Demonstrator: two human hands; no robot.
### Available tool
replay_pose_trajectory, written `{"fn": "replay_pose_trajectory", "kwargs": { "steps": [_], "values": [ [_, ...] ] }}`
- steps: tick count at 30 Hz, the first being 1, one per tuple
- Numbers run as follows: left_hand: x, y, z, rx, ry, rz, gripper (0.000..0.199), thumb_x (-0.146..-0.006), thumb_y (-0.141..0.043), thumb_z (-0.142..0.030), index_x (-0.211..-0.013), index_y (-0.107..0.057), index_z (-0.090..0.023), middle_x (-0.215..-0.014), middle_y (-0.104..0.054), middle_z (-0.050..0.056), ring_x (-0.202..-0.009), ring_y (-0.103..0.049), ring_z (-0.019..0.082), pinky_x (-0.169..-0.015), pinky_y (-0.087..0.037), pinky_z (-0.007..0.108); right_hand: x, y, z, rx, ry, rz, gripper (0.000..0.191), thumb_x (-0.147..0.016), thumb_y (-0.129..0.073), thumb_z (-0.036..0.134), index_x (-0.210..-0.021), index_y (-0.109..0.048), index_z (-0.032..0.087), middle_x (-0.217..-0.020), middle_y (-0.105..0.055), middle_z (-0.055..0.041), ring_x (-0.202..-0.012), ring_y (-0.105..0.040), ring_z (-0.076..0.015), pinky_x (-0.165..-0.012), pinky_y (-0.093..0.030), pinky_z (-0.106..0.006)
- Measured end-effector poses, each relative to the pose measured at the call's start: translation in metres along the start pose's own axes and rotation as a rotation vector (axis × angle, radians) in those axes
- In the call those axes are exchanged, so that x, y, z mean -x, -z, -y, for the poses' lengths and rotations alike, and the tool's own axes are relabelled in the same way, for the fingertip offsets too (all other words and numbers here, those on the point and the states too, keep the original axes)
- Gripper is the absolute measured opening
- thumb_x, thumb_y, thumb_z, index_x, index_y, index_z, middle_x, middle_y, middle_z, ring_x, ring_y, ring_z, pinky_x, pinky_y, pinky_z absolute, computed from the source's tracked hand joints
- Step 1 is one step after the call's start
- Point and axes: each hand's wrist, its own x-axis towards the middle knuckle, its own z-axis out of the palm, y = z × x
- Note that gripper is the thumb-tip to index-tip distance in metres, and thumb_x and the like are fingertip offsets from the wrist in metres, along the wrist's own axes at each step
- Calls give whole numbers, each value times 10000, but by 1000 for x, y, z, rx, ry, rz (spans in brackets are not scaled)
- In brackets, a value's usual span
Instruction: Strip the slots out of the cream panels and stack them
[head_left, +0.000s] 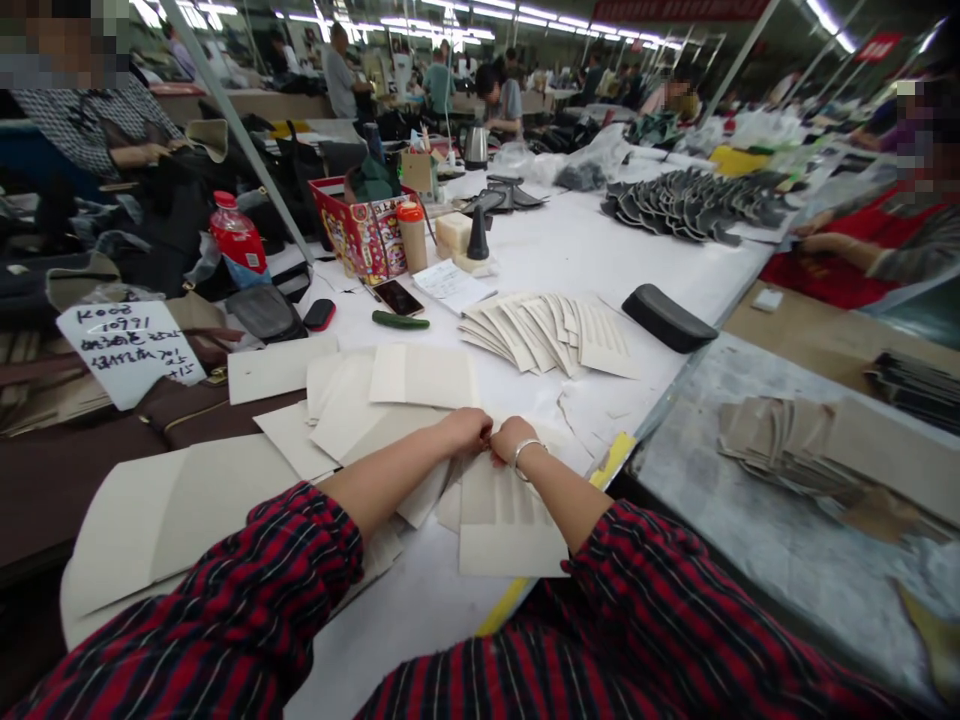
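**Q:** State of the hands?

**A:** Clock centred on the hands, twelve away from the wearer. The left hand (469,430) and right hand (516,440) are close together, fingers curled narrow, over the far end of a pale ribbed panel (514,550) at six o'clock. Whether anything is pinched between the fingertips, I cannot tell.

**Q:** Why this placing?

**A:** My judgement: hands this close suit fine work at a thin edge. The fanned panels (604,345) at one o'clock overlap in steps, presumably to leave each edge exposed. Loose panels (217,490) spread from eight to ten. The cucumber (400,320) and phone (397,297) at eleven, and black case (667,318) at two, probably sit there to avoid the forearms.

**Q:** Surface and room?

**A:** White table (570,235), yellow tape (615,458) along its edge at three. Beyond that, a grey side table (694,480) bears brown pieces (892,450). Crowded workshop under strip lights (536,18); a co-worker in a red apron (862,235) at two.
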Motion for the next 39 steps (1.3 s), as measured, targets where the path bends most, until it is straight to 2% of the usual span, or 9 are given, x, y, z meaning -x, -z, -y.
{"fn": "replay_pose_trajectory", "kwargs": {
  "steps": [6, 9, 12, 15, 21, 26, 30, 35, 39],
  "values": [
    [43, -10, -2, -29, 9, -117, 317, -645, -589, -223, -951, -541, -154, -1010, -551, 81, -872, -535, 186, -755, -415, 266, 14, 1, -5, 61, 102, 16, 219, -725, -477, 241, -597, -615, 128, -570, -633, -69, -530, -582, -132, -516, -402, -196],
    [66, -21, -2, -77, -58, -117, 331, -662, -595, -246, -978, -530, -170, -1114, -516, 91, -1004, -476, 223, -832, -386, 310, 27, -3, -10, 45, 268, -130, 227, -793, -415, 281, -853, -590, 151, -680, -644, -28, -540, -570, -95, -580, -403, -185],
    [77, -24, -2, -109, -98, -119, 365, -682, -588, -288, -1029, -512, -204, -1225, -448, 74, -1058, -434, 237, -841, -370, 334, 35, -7, -9, 185, 451, -299, 247, -773, -465, 273, -991, -537, 183, -892, -622, -44, -790, -572, -120, -730, -384, -207],
    [75, -21, 0, -146, -132, -98, 355, -706, -563, -359, -1031, -511, -223, -1254, -429, 57, -1030, -447, 238, -786, -383, 332, 31, -7, 0, 343, 436, -265, 239, -732, -500, 202, -959, -566, 170, -980, -593, -78, -924, -532, -155, -787, -362, -229],
    [68, -20, 3, -198, -138, -95, 439, -676, -600, -400, -1061, -475, -232, -1174, -503, 55, -995, -458, 254, -716, -386, 322, 24, -1, 13, 467, 352, -90, 200, -717, -536, 238, -864, -611, 126, -931, -612, -118, -899, -546, -198, -751, -376, -246],
    [72, -22, 2, -144, -115, -125, 419, -681, -588, -418, -1035, -476, -223, -1021, -563, 66, -949, -478, 244, -735, -380, 321, 45, -15, -3, 455, 483, -236, 179, -788, -457, 275, -904, -562, 190, -947, -570, -64, -813, -554, -156, -687, -377, -238],
    [62, -17, 6, -91, -144, -128, 544, -604, -658, -409, -1069, -462, -206, -996, -540, 71, -934, -480, 232, -782, -377, 309, 57, -26, -17, 505, 504, -347, 198, -835, -377, 264, -961, -520, 211, -991, -532, -52, -761, -548, -135, -632, -370, -231],
    [38, -7, 11, -57, -266, 11, 568, -553, -689, -386, -1073, -502, -256, -1002, -489, 50, -857, -496, 199, -753, -393, 295, 61, -26, -23, 594, 549, -335, 247, -863, -302, 264, -1009, -497, 222, -1101, -502, -51, -811, -541, -155, -633, -379, -249],
    [29, -7, 13, -71, -314, 69, 524, -557, -677, -405, -1030, -553, -216, -988, -472, 56, -820, -480, 187, -746, -389, 311, 68, -17, -18, 692, 592, -291, 258, -858, -291, 214, -1014, -493, 180, -1070, -522, -87, -847, -536, -177, -638, -387, -260]
  ]
}}
